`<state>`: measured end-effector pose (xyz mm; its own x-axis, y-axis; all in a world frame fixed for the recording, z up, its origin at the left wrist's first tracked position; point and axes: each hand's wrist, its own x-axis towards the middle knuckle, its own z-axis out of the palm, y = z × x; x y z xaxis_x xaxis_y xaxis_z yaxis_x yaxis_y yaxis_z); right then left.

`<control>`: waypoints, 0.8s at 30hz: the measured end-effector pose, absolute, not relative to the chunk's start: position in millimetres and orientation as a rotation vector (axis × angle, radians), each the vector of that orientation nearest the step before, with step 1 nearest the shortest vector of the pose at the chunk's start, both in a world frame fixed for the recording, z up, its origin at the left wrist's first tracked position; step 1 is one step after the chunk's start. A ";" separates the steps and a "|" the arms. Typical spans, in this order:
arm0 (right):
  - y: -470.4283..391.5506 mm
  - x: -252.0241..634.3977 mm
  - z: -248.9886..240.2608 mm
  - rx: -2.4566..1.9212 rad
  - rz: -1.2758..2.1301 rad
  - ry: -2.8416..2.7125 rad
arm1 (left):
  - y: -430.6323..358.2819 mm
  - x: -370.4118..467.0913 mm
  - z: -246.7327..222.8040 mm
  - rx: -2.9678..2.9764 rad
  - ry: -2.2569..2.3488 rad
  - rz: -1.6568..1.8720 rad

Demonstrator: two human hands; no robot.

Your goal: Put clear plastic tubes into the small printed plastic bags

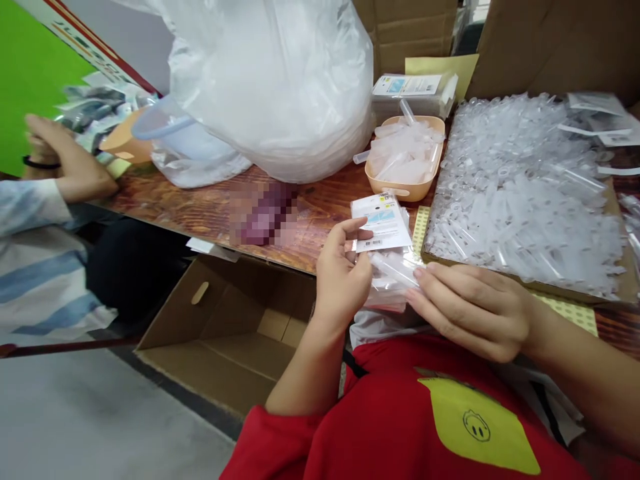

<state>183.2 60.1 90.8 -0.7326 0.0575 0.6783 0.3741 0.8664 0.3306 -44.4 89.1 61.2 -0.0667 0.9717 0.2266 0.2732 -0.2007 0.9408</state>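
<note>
White plastic sack (280,87) on wood table (200,207), open cardboard box (240,333) below the table edge, tray (525,200) heaped w/ clear tubes at R, orange bowl (405,190) of tubes btwn sack & tray. L hand (345,273), fingers curled, grips L side of carded clear packet (383,230) at the table's near edge; R hand (470,307), thumb & fingertips nearly closed, pinches its R side by a clear tube (395,270), unclear if inside.

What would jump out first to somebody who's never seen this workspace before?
Probably the bulging white plastic bag at the top middle. After that, the translucent plastic tubes heaped in a shallow carton on the right, and the bright red shirt with its yellow smiley patch at the bottom.
</note>
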 end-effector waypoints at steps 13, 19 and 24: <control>50.1 178.8 128.3 -0.339 -0.293 -2.507 | 84.9 -49.6 66.2 1.418 1.280 1.244; 59.4 159.1 121.6 -0.441 -0.594 -2.501 | 81.7 -40.6 77.3 1.276 1.216 1.292; 80.8 160.0 107.8 -0.586 -0.068 -2.343 | 81.6 -36.6 80.1 1.185 1.193 1.378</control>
